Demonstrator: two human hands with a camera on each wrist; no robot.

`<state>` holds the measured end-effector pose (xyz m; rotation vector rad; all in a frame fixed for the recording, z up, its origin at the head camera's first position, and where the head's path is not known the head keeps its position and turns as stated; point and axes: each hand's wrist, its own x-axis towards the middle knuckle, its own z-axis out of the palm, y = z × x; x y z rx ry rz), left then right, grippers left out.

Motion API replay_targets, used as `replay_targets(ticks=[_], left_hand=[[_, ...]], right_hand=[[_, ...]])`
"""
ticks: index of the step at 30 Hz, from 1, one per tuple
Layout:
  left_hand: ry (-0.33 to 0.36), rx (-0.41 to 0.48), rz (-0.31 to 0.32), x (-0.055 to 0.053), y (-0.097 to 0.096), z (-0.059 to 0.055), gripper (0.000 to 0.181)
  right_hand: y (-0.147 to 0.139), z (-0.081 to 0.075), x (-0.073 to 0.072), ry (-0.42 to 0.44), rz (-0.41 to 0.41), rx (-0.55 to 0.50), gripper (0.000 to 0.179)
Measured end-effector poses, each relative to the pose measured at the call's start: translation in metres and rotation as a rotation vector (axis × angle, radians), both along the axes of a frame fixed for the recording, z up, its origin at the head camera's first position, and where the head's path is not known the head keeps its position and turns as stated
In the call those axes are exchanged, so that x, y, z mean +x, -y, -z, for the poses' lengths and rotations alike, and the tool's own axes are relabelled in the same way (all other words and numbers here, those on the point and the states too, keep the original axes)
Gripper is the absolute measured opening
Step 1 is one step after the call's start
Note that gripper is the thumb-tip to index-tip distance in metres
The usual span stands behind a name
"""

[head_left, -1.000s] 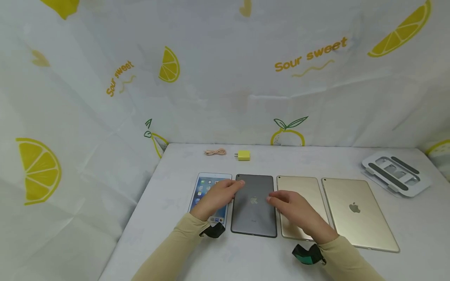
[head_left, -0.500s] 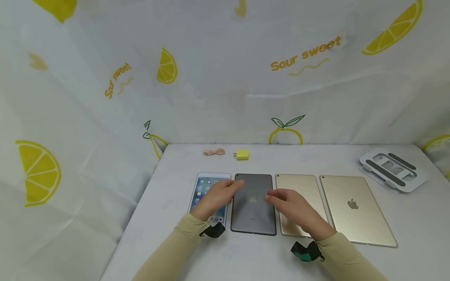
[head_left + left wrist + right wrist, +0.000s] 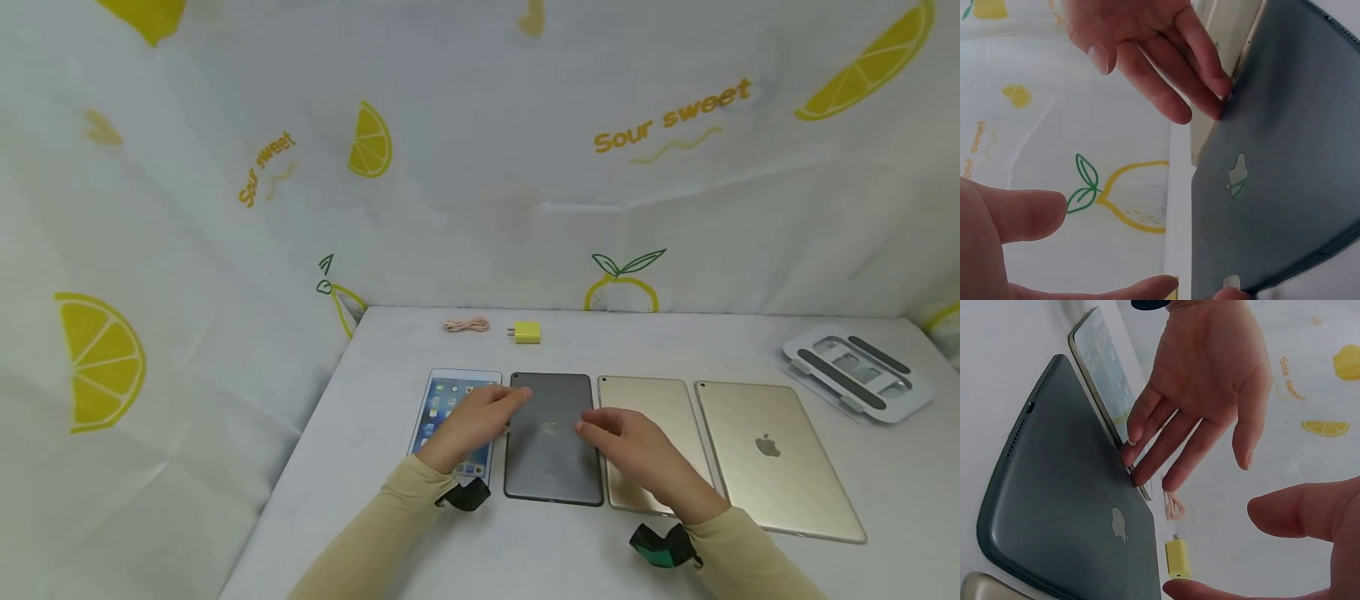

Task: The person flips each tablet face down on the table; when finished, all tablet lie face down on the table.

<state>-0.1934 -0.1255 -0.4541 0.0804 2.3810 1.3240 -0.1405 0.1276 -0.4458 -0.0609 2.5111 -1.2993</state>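
A dark grey tablet lies back up on the white table between both hands, its apple logo showing. My left hand reaches over a white tablet with a lit screen, its fingers at the grey tablet's left edge. From the other side, my right hand has its fingertips by the right edge, over a smaller gold tablet. The right wrist view shows the left hand with relaxed fingers and the thumb apart. In the left wrist view the right hand looks equally loose.
A larger gold tablet lies face down at the right. Behind it sits a folded white-and-grey stand. A coiled pink cable and a yellow charger plug lie near the back edge, before a lemon-print cloth.
The head view shifts slightly left, then back right. Both hands keep their places beside the grey tablet, and the things on the table stay put.
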Motion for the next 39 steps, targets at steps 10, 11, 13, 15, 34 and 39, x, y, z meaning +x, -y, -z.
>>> replay_targets(ticks=[10,11,13,15,34,39], left_hand=[[-0.026,-0.036,0.009,-0.005,0.004,-0.006,0.071],[-0.027,-0.031,0.01,-0.006,0.007,-0.007,0.07],[-0.042,-0.032,0.004,-0.006,0.015,-0.009,0.07],[-0.074,-0.065,-0.022,-0.006,0.029,-0.009,0.071],[-0.07,-0.305,-0.223,0.002,0.116,0.013,0.066],[-0.023,-0.208,-0.238,0.001,0.118,0.013,0.069]], right_hand=[[0.002,-0.003,-0.003,-0.007,0.0,0.024,0.06],[0.003,-0.004,-0.004,-0.011,0.002,0.02,0.061],[0.008,-0.006,-0.005,-0.029,0.007,0.01,0.061],[0.017,-0.008,-0.006,-0.049,0.01,-0.009,0.061],[0.143,-0.016,-0.032,0.08,-0.087,0.005,0.08],[0.144,-0.014,-0.033,0.071,-0.085,0.001,0.079]])
